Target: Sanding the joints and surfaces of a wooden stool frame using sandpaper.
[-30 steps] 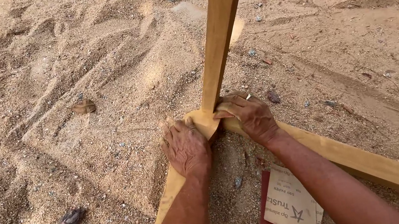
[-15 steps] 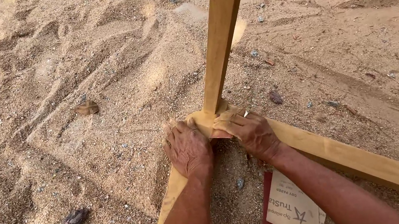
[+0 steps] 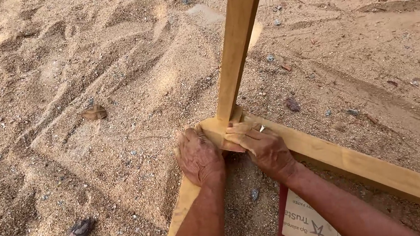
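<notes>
We see a pale yellow wooden frame (image 3: 336, 158) lying on the sand (image 3: 54, 101), with one square post (image 3: 237, 48) rising from its corner joint, its long axis running up and slightly to the right, out of the top of the view. Our left hand (image 3: 199, 158) lies flat, fingers closed down over the rail just left of that corner. Our right hand (image 3: 263, 146) presses a small folded piece of sandpaper (image 3: 233, 143) against the corner, pinching it. A sandpaper sheet (image 3: 304, 225) lies below the corner, inside the frame.
</notes>
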